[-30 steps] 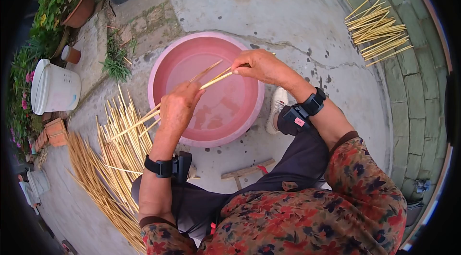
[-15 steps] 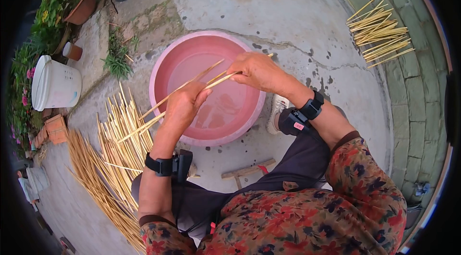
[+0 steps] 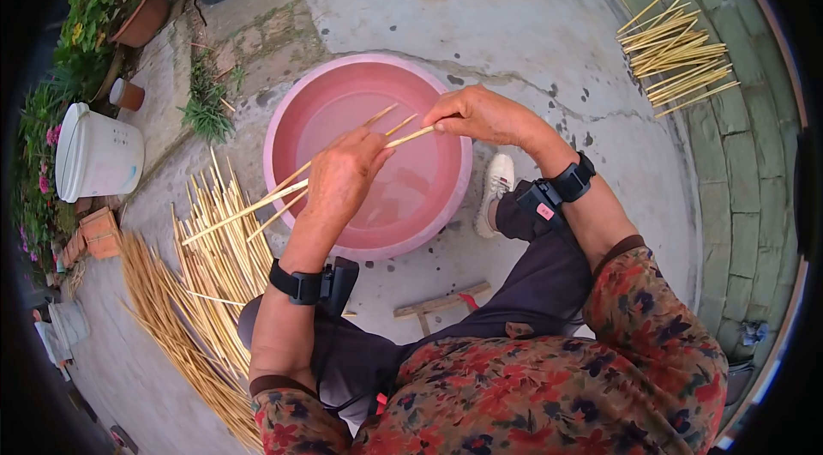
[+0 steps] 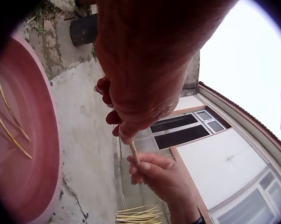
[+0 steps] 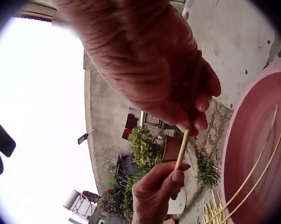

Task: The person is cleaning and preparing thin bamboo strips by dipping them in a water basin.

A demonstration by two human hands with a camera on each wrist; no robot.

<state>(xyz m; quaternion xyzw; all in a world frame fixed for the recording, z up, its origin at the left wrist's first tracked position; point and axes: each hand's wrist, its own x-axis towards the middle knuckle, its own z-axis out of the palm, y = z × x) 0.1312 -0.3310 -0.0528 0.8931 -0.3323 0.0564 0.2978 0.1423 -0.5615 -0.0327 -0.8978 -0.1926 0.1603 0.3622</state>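
Since a second ago, both hands have lifted slightly over the pink basin (image 3: 296, 103). Left hand (image 3: 339, 180) grasps a bundle of thin sticks (image 3: 257, 206), whose free ends jut past the basin's left rim above the stick pile (image 3: 214, 258). Right hand (image 3: 480, 116) pinches one stick's tip near the basin's right rim; open concrete (image 3: 514, 18) lies beyond.

Pale thin sticks (image 3: 283, 189), seemingly slanted
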